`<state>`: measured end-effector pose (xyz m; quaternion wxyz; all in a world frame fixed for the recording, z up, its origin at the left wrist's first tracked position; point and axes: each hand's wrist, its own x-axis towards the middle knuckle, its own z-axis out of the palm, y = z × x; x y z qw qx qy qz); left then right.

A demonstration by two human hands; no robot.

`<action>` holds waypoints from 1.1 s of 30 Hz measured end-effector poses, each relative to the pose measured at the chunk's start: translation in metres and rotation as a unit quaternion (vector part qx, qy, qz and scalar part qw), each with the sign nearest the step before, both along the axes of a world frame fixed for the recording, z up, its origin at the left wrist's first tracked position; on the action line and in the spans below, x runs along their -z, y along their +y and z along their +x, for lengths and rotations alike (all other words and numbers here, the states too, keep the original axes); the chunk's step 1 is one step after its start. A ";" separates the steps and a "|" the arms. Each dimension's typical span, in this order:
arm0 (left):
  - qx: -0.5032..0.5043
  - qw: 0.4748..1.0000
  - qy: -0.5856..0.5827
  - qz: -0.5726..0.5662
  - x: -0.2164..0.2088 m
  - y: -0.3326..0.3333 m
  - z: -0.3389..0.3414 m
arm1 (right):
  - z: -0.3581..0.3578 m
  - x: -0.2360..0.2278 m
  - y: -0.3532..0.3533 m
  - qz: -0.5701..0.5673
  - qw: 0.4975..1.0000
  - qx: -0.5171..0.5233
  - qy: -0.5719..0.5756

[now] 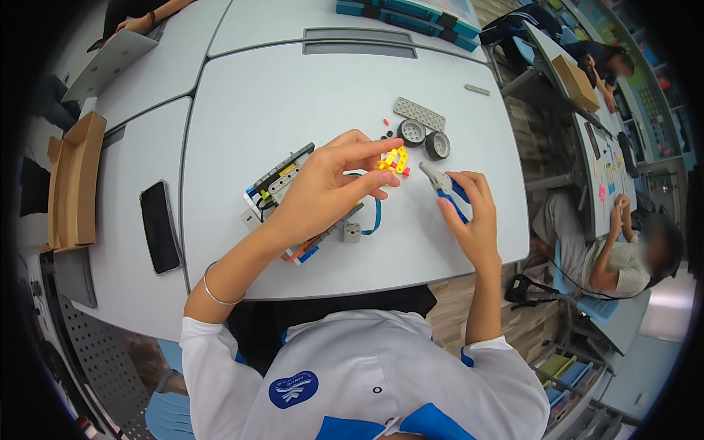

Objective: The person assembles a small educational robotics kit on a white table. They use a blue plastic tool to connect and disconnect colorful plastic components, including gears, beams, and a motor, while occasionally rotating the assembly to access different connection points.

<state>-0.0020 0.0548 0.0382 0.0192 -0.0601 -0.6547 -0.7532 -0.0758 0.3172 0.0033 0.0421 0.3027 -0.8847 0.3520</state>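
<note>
Over the middle of the white table (352, 103), my left hand (315, 183) pinches a small yellow building piece (400, 158) between thumb and fingers. Red pins (406, 172) show at its lower right edge. Just right of it, my right hand (477, 220) grips a plier-like tool (438, 180) with grey jaws and blue handles. The jaws point toward the yellow piece, a small gap away. Beneath my left hand and forearm lies a partly hidden building-block model (282, 183) with grey beams, blue pins and a cable. A grey block (352, 232) with a teal strip is beside it.
Past my hands lie two black-tyred wheels (412, 133), a grey perforated plate (419, 114), a short grey beam (477, 89) and tiny loose pins. A phone (160, 227) and a cardboard box (77, 183) are left. A teal case (455, 35) stands at the back; other people sit nearby.
</note>
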 end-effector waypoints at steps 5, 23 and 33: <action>0.015 0.999 -0.031 0.005 -0.002 -0.005 -0.002 | 0.018 -0.036 -0.023 -0.071 0.992 -0.086 0.060; -0.028 0.995 -0.002 -0.097 -0.006 -0.007 0.000 | 0.013 -0.038 -0.029 -0.035 0.985 -0.068 0.151; -0.010 0.995 -0.009 -0.099 -0.001 -0.007 0.000 | 0.015 -0.038 -0.027 -0.040 0.986 -0.086 0.140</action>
